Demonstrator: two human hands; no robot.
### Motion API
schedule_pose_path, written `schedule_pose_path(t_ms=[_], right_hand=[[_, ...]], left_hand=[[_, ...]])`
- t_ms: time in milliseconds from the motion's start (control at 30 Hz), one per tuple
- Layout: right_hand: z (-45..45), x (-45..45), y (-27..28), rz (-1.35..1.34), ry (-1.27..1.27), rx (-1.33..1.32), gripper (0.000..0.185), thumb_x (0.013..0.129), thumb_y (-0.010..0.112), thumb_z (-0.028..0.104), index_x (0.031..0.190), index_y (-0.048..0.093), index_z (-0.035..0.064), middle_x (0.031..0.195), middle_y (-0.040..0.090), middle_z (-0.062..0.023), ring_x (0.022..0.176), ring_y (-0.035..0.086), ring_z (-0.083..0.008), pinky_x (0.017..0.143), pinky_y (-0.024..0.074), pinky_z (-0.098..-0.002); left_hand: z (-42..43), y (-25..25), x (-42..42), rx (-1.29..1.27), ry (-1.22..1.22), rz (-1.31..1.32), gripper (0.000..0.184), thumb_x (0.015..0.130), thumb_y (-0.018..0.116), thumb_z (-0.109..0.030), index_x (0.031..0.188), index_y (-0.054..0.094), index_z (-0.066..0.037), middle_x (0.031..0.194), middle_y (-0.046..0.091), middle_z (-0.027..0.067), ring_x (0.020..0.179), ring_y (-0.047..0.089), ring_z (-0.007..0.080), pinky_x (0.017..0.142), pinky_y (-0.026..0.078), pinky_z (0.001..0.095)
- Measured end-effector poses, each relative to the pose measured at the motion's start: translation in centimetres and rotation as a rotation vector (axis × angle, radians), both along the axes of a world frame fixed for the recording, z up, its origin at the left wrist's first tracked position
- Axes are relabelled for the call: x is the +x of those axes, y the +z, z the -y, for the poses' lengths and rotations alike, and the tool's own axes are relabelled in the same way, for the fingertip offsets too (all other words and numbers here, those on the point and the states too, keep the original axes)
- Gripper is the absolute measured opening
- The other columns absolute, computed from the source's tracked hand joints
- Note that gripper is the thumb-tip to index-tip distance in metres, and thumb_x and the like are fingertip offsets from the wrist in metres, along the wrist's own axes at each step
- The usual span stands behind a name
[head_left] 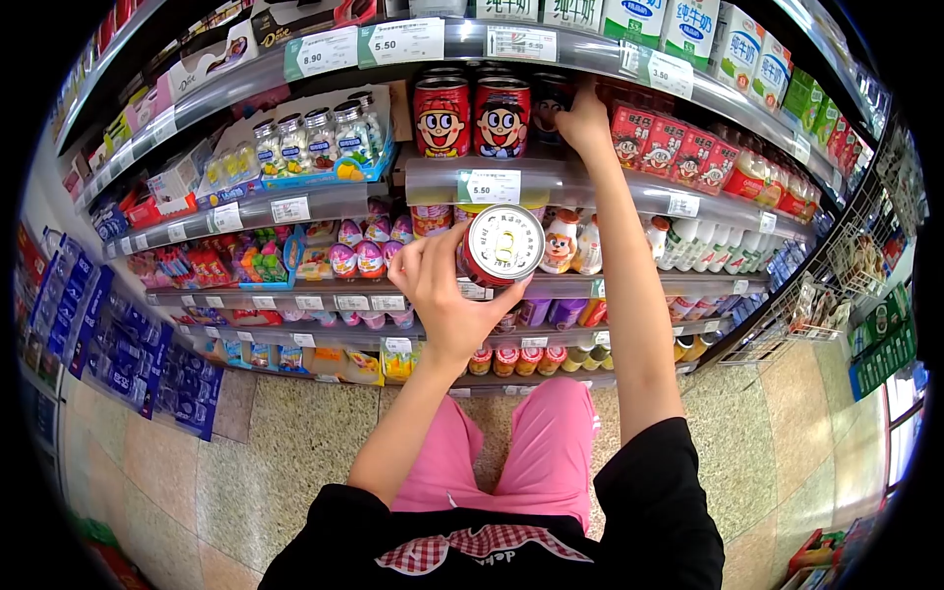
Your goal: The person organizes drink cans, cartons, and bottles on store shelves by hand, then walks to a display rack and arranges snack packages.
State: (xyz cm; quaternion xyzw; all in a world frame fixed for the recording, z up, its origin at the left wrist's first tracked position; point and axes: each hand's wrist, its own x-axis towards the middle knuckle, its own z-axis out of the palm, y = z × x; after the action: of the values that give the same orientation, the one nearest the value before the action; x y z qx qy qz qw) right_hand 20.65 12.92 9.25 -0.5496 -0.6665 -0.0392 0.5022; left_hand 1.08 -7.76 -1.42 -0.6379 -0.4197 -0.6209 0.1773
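Gripping the red can (504, 243) by its side, lid facing you, your left hand (442, 295) seems to hold it out from the shelf (560, 177) so your right hand (586, 122) can reach beside the shelved cans (501, 118), its fingers too hidden to tell whether they are open or closed.

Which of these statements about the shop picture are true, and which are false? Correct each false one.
1. The left hand holds a red drink can. True.
2. The can's ring-pull lid faces away from the camera. False: the lid faces the camera.
3. The right hand reaches onto the shelf with the cartoon-face cans. True.
4. Red drink cartons stand left of those cans. False: they stand to the right.
5. The price label below those cans reads 5.50. True.
6. The trousers are blue. False: they are pink.
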Motion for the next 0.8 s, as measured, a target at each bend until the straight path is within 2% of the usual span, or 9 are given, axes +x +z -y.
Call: schedule_pose_path(t_ms=[100,200,367,567,667,800], right_hand=[[0.5,-0.7,-0.9,-0.03,-0.021,0.093,0.095,0.068,0.082,0.032,0.138,0.027,-0.0044,0.103,0.065,-0.0295,0.099,0.065,-0.045,0.08,0.056,-0.0496],[2.7,-2.2,0.4,0.036,-0.162,-0.063,0.095,0.071,0.079,0.04,0.139,0.029,-0.0032,0.116,0.061,-0.0324,0.105,0.062,-0.0471,0.085,0.0532,-0.0507],[0.9,-1.6,-0.2,0.106,-0.197,-0.02,0.089,0.069,0.079,0.04,0.133,0.035,-0.0042,0.107,0.064,-0.0317,0.097,0.065,-0.0479,0.08,0.0553,-0.0504],[-0.2,-0.7,-0.1,0.143,-0.132,-0.045,0.101,0.066,0.082,0.044,0.138,0.031,-0.0054,0.108,0.065,-0.0319,0.1,0.065,-0.0442,0.082,0.0551,-0.0471],[-0.5,-0.3,-0.2,0.12,-0.068,-0.04,0.104,0.066,0.083,0.043,0.14,0.03,-0.0061,0.112,0.064,-0.0314,0.103,0.065,-0.0434,0.085,0.0541,-0.0448],[-0.7,-0.2,-0.3,0.104,-0.042,-0.04,0.101,0.066,0.084,0.04,0.14,0.032,-0.0045,0.115,0.064,-0.0299,0.108,0.063,-0.0422,0.09,0.0521,-0.0438]], left_hand=[[-0.1,0.0,0.0,-0.01,-0.007,0.003,0.075,0.054,0.092,-0.04,0.111,0.061,-0.003,0.101,0.061,0.0082,0.099,0.049,0.0273,0.095,0.03,0.0456],[-0.1,0.2,0.1,-0.019,-0.015,0.009,0.074,0.055,0.092,-0.039,0.111,0.061,-0.003,0.101,0.061,0.0079,0.1,0.049,0.0272,0.095,0.03,0.0453],[-0.3,-0.2,0.5,-0.041,-0.019,0.005,0.074,0.054,0.092,-0.038,0.111,0.061,-0.003,0.103,0.062,0.0079,0.102,0.05,0.0274,0.095,0.031,0.0447],[-0.2,-0.3,0.6,-0.04,-0.033,0.02,0.074,0.054,0.092,-0.038,0.112,0.062,-0.003,0.104,0.062,0.0082,0.103,0.05,0.0273,0.096,0.031,0.0441],[-0.4,-0.3,0.4,-0.021,-0.006,0.007,0.074,0.056,0.089,-0.044,0.111,0.062,-0.004,0.1,0.06,0.0098,0.098,0.052,0.0275,0.094,0.031,0.0452],[-0.5,-0.4,0.3,-0.019,0.002,0.0,0.075,0.056,0.089,-0.045,0.112,0.061,-0.003,0.1,0.06,0.01,0.098,0.052,0.0276,0.094,0.031,0.0451]])
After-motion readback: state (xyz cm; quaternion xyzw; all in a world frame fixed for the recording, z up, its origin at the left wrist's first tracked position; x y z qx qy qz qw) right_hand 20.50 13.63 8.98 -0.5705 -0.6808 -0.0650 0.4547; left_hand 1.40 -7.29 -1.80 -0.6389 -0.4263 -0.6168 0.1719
